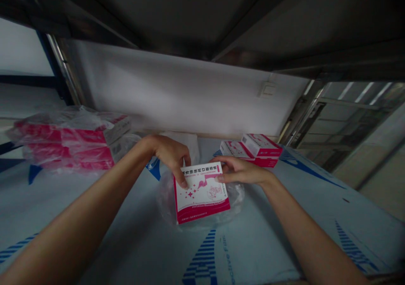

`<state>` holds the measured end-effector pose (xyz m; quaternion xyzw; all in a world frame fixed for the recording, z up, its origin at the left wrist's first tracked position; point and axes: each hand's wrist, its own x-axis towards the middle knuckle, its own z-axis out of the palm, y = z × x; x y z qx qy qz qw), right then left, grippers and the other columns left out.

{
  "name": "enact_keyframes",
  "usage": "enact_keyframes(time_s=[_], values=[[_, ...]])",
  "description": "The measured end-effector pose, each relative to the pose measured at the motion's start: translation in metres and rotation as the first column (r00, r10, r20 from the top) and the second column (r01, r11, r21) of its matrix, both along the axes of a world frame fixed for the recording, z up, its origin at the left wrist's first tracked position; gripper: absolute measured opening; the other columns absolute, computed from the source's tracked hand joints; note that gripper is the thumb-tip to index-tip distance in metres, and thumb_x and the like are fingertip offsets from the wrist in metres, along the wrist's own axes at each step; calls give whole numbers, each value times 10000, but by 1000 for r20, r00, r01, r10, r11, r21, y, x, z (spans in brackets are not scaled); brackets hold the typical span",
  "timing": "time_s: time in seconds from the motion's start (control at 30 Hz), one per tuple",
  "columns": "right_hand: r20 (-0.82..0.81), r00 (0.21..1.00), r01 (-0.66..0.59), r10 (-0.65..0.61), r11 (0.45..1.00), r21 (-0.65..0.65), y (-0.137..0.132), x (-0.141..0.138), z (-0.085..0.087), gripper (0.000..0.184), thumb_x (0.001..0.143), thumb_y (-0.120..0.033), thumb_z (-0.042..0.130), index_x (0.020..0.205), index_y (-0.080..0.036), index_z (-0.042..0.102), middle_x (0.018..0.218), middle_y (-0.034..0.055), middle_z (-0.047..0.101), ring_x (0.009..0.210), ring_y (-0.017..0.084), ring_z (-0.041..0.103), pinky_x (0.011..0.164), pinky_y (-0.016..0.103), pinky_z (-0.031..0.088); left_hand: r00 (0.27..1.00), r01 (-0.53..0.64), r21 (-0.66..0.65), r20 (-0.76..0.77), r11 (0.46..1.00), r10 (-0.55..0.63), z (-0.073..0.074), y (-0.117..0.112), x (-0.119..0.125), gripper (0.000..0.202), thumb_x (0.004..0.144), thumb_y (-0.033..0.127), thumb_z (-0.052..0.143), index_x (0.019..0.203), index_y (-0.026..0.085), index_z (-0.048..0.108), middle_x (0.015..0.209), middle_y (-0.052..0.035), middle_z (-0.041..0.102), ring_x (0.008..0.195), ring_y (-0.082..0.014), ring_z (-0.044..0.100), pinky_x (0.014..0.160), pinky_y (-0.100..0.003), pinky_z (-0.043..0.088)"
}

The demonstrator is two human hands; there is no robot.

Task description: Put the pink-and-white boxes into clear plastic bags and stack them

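Observation:
A white and magenta medicine box (pixel 202 196) with printed lettering and small stars is held between my two hands. My left hand (pixel 172 156) grips its upper left edge, thumb on the front face. On the upper right edge, my right hand (pixel 240 170) is closed round it with the thumb on the front and other fingers behind. Beneath and around the box lies a clear plastic bag (pixel 166 202), spread on the film-covered surface (pixel 139 238). Whether the box is inside the bag's mouth or just above it, I cannot tell.
At the left, several similar boxes (pixel 85 143) are stacked in clear plastic. A few matching boxes (pixel 261 146) stand behind my right hand. A white sheet or bag (pixel 186 141) lies by the wall. A dark shelf (pixel 202 19) hangs low overhead.

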<state>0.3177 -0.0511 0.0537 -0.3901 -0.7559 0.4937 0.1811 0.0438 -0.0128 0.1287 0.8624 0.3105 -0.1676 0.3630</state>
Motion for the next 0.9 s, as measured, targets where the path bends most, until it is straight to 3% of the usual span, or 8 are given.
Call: enact_keyframes(time_s=[0.1, 0.2, 0.37, 0.57, 0.67, 0.77, 0.83, 0.9], values=[[22, 1000, -11, 11, 1000, 17, 1, 0, 1, 531, 774, -402, 810, 1237, -190, 660, 1087, 73, 753, 950, 211, 711, 802, 318, 590, 1000, -10, 31, -16, 999, 10, -3, 3, 3, 472, 599, 438, 848, 992, 182, 797, 856, -75, 780, 743, -206, 683, 655, -282, 510], [12, 1000, 0, 0, 999, 42, 2, -2, 1, 549, 688, -358, 874, 1195, -221, 713, 1127, 64, 758, 1058, 242, 702, 928, 379, 579, 998, -10, 189, -61, 982, 22, -1, -2, 7, 424, 599, 481, 837, 905, 189, 813, 792, -61, 764, 661, -184, 642, 599, -270, 461], [-4, 981, 194, -196, 967, 165, 8, 6, -3, 699, 524, -247, 949, 1186, -236, 723, 1251, 95, 713, 1164, 277, 669, 1085, 455, 493, 993, -61, 536, -55, 842, 107, 7, -15, 11, 467, 608, 591, 791, 805, 169, 799, 669, -50, 712, 517, -139, 534, 513, -264, 348], [-140, 974, 212, -178, 936, 281, 8, 17, 3, 609, 698, -121, 757, 1283, -249, 643, 1270, 78, 697, 1144, 240, 680, 1048, 438, 524, 965, -213, 593, 2, 776, 263, 32, -23, -16, 507, 627, 631, 753, 882, 194, 782, 765, -49, 737, 624, -166, 620, 548, -250, 386], [-120, 959, 284, -258, 867, 408, 6, 14, 5, 596, 730, -94, 686, 1300, -257, 621, 1071, 53, 743, 1011, 219, 715, 963, 411, 569, 959, -244, 527, 6, 814, 284, 31, -21, -23, 653, 562, 632, 795, 1086, 248, 727, 960, -58, 748, 736, -199, 671, 580, -239, 439], [-15, 958, 253, -286, 822, 510, 6, 12, 4, 581, 763, -124, 685, 1319, -272, 602, 1116, 51, 716, 913, 190, 699, 885, 379, 585, 952, -265, 261, -86, 928, 295, 16, -15, -17, 886, 570, 540, 820, 1365, 287, 522, 963, -59, 740, 738, -211, 699, 588, -235, 489], [79, 957, 200, -278, 835, 513, 4, 13, 4, 561, 787, -205, 721, 1329, -278, 594, 1201, 61, 682, 812, 165, 675, 787, 356, 595, 954, -259, 113, -124, 959, 272, 8, -12, -10, 909, 608, 432, 804, 1421, 271, 432, 851, -35, 728, 703, -216, 704, 570, -239, 506], [136, 962, 150, -237, 873, 465, 0, 15, 6, 612, 782, -293, 767, 1361, -290, 569, 1227, 66, 664, 769, 156, 653, 719, 338, 589, 971, -206, 58, -111, 977, 211, 7, -12, -8, 844, 631, 339, 775, 1401, 250, 441, 765, -12, 703, 679, -218, 700, 554, -242, 510]])
